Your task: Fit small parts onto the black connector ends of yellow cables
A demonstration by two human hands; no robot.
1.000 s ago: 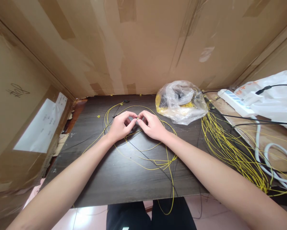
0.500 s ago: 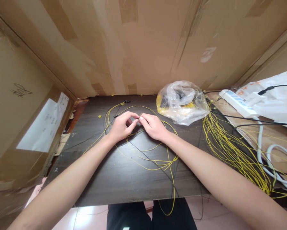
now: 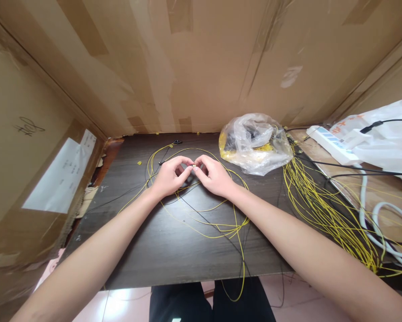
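Observation:
My left hand [image 3: 172,175] and my right hand [image 3: 213,175] meet fingertip to fingertip above the middle of the dark table. Both are closed in a pinch on a small yellowish piece [image 3: 194,166], mostly covered by the fingertips; its exact kind is too small to tell. Loops of thin yellow wire [image 3: 217,224] lie on the table under and around my hands. A thin black wire [image 3: 201,215] runs among them toward the front edge. Just beyond my left hand lie black wire ends [image 3: 177,142].
A clear plastic bag [image 3: 256,145] with yellow and black bits stands at the back right. Beside it hangs a bundle of yellow wires [image 3: 325,214]. Farther right are a white power strip [image 3: 335,145] and a pale cable [image 3: 364,197]. Cardboard walls [image 3: 201,67] enclose the table [image 3: 147,259].
My right index finger has lifted and bent, so the small yellowish piece now shows between the fingertips. The wires and the bag stay where they were.

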